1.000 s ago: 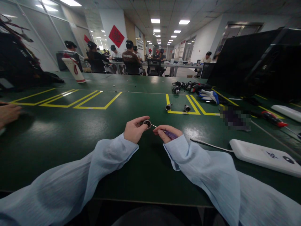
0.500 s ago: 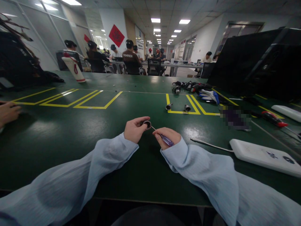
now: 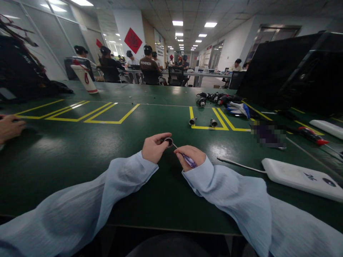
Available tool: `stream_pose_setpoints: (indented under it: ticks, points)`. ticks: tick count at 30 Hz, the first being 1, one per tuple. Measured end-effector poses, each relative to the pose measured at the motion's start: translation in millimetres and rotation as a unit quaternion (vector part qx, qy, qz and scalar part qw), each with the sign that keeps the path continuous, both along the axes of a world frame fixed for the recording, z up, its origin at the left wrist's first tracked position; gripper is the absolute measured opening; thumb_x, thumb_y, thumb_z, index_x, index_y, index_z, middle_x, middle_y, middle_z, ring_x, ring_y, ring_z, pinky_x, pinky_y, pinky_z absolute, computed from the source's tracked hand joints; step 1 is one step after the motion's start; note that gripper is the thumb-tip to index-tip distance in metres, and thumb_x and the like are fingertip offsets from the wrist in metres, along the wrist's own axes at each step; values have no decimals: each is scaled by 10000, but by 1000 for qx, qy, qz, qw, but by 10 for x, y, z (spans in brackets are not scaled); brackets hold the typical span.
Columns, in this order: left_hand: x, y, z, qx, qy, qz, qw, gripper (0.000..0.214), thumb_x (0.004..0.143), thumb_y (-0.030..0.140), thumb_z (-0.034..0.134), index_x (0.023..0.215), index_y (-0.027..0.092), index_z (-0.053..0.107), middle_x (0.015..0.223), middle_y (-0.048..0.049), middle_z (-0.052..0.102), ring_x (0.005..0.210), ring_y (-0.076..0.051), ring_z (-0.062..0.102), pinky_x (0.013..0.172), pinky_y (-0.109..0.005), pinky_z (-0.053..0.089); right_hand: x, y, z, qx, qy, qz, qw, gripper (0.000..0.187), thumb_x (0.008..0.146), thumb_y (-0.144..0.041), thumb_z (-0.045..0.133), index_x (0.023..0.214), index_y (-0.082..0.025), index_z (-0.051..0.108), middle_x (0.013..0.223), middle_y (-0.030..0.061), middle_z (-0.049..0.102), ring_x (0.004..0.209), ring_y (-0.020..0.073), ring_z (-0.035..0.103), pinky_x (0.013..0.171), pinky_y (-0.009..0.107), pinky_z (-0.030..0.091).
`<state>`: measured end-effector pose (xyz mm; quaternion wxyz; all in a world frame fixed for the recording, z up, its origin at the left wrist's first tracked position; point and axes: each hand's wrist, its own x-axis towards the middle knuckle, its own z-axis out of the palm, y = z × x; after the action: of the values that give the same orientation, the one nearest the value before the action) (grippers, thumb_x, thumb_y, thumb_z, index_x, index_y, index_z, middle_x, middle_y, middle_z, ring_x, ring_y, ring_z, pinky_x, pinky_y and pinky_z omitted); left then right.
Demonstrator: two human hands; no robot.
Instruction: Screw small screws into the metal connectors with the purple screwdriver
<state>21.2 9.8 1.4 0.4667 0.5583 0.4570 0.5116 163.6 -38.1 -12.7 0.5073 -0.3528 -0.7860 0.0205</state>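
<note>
Left hand: the left hand (image 3: 153,148) is curled, thumb and fingers closed on a round metal part (image 3: 169,142).
Metal part: held just above the desk (image 3: 150,203), in front of the wearer; its open, hollow end shows beside the thumb.
Right hand: the right hand (image 3: 191,156) is closed in a pinch around a purple-handled tool (image 3: 189,160).
Tool: thin shaft slants up and leftward to the metal part's rim; whether the tip makes contact inside cannot be made out.
Sleeves: light blue, both forearms reaching inward over the desk.
Loose parts: two similar pieces, a left metal piece (image 3: 192,121) and a right metal piece (image 3: 213,122), lie apart beyond the right hand, by the yellow tape (image 3: 210,127).
Pile behind them: dark and metallic items (image 3: 202,102), next to a blue-and-white bundle (image 3: 238,109).
Right side: white device (image 3: 297,178) with a cable; farther off, a red-and-black screwdriver (image 3: 312,135) and a pixelated object (image 3: 268,135).
Left side: another person's hand (image 3: 10,128) at the edge; white cup (image 3: 87,80) with red trim, farther back.
Background: people seated at other tables.
</note>
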Motion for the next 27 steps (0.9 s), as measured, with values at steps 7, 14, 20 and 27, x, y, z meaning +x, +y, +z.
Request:
stream_pose_setpoints:
  ticks: [7, 14, 20, 27]
  points:
    - [-10, 8, 22, -1, 19, 2, 1000, 296, 566, 182, 633, 845, 89, 661, 729, -68, 684, 708, -187, 641, 731, -352, 530, -7, -1, 0, 4, -14, -4, 1000, 125, 776, -144, 455, 789, -171, 576, 756, 61, 655, 712, 137, 606, 694, 253, 479]
    - [-22, 2, -4, 4, 34, -15, 999, 329, 560, 190, 640, 873, 89, 657, 746, -71, 686, 730, -196, 644, 749, -358, 522, -36, -21, -8, 23, -65, -18, 997, 139, 772, -128, 445, 761, -165, 578, 746, 75, 653, 692, 147, 593, 675, 261, 476]
    - [-30, 30, -12, -7, 26, -31, 999, 279, 567, 148, 624, 839, 91, 656, 740, -64, 680, 709, -193, 646, 735, -359, 533, -26, -23, 51, -61, 80, 8, 995, 136, 761, -188, 484, 706, -153, 604, 690, 68, 659, 632, 142, 601, 637, 271, 484]
    - [-20, 60, -60, -59, -38, -40, 997, 232, 596, 120, 625, 826, 103, 645, 844, -71, 661, 759, -189, 643, 746, -372, 546, 334, 336, 78, -365, 397, 45, 841, 225, 714, -252, 512, 510, -157, 517, 393, -10, 558, 334, 90, 495, 351, 201, 393]
